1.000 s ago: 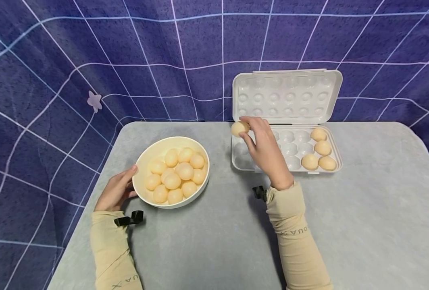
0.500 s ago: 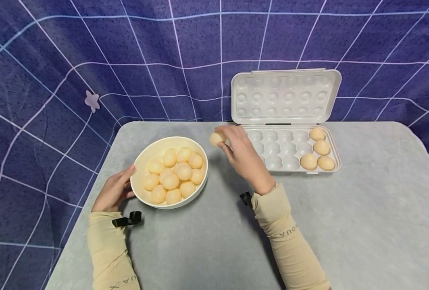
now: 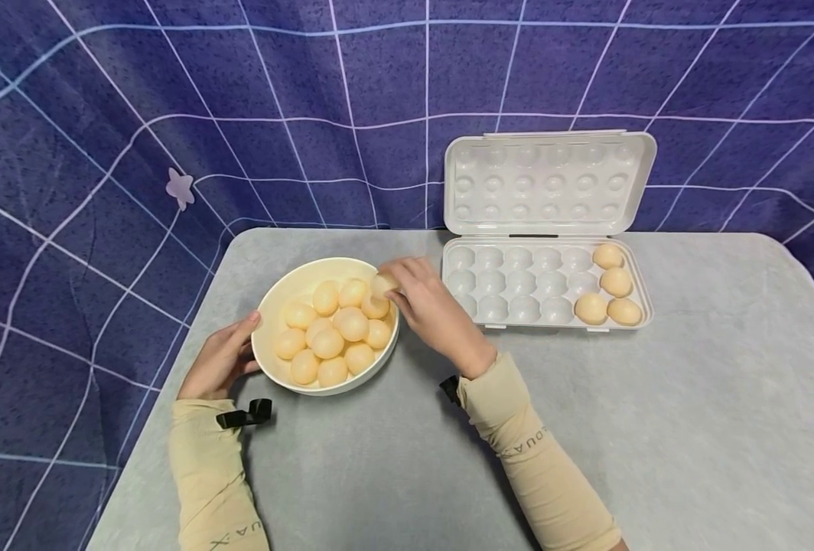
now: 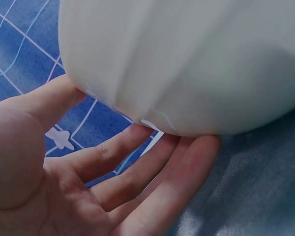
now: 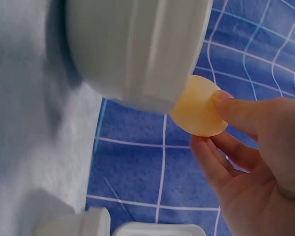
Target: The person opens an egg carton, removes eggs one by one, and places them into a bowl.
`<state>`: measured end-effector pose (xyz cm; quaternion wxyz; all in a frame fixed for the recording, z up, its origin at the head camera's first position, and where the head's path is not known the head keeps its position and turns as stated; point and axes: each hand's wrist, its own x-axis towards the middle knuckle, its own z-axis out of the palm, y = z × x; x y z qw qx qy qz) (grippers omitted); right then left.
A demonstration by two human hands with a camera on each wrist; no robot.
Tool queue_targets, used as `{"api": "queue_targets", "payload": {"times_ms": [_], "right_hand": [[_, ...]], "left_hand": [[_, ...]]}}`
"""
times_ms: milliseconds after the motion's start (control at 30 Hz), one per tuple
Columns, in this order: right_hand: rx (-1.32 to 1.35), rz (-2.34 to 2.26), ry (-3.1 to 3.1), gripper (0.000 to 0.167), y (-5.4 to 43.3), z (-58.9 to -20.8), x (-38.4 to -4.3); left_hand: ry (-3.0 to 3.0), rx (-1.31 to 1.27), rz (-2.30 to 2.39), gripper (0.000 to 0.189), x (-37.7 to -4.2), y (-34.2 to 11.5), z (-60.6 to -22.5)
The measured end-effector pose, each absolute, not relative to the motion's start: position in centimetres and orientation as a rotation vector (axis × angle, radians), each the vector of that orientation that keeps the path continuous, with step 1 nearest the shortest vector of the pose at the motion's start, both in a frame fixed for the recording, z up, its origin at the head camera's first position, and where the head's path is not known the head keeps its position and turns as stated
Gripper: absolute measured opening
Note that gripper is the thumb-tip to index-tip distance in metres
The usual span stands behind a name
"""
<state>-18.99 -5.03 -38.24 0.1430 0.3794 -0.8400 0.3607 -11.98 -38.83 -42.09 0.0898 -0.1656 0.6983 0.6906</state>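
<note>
A cream bowl (image 3: pixel 267 295) full of pale yellow eggs (image 3: pixel 327 343) stands on the left of the table. My left hand (image 3: pixel 216 360) rests against its outer side, thumb at the rim and fingertips on the wall, as the left wrist view (image 4: pixel 152 182) of that hand's fingers shows. Over the bowl's right rim, my right hand (image 3: pixel 428 306) pinches one egg (image 5: pixel 199 105) between thumb and fingers. A white egg carton (image 3: pixel 493 309) lies with its lid (image 3: pixel 551 184) raised at the back right; several eggs (image 3: pixel 616 282) sit in its right end, with bare hollows to their left.
The grey table (image 3: pixel 379 474) ends at a dark blue grid-patterned cloth (image 3: pixel 379 84) at the back and left. A pale star shape (image 3: pixel 180 188) is on that cloth. Black wrist straps (image 3: pixel 245 414) stick out beside the sleeves.
My right hand has moved left from the carton's left end to the bowl's right rim, carrying the egg. The left hand, bowl and carton stay where they were.
</note>
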Motion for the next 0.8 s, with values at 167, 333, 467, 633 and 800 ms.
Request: {"api": "queue_targets", "payload": {"times_ms": [167, 333, 467, 633, 800], "right_hand": [[1.109, 1.023, -2.427, 0.027, -5.9, -38.7, -18.8], [1.131, 1.033, -2.418, 0.026, -6.8, -39.3, -18.7], [1.147, 1.026, -2.408, 0.025, -7.4, -39.8, -18.7], [1.157, 1.041, -2.410, 0.028, -8.1, -40.4, -18.7], [1.169, 1.033, -2.442, 0.030, -8.4, -40.6, -18.7]], "left_hand": [[2.074, -0.479, 2.060, 0.077, -12.0, -38.8, -42.0], [2.074, -0.466, 2.061, 0.076, -11.9, -38.8, -42.0], [2.084, -0.474, 2.047, 0.076, -11.9, -38.7, -41.9], [2.092, -0.471, 2.040, 0.076, -11.9, -38.6, -41.9], [2.095, -0.469, 2.039, 0.076, -11.9, -38.7, -41.9]]}}
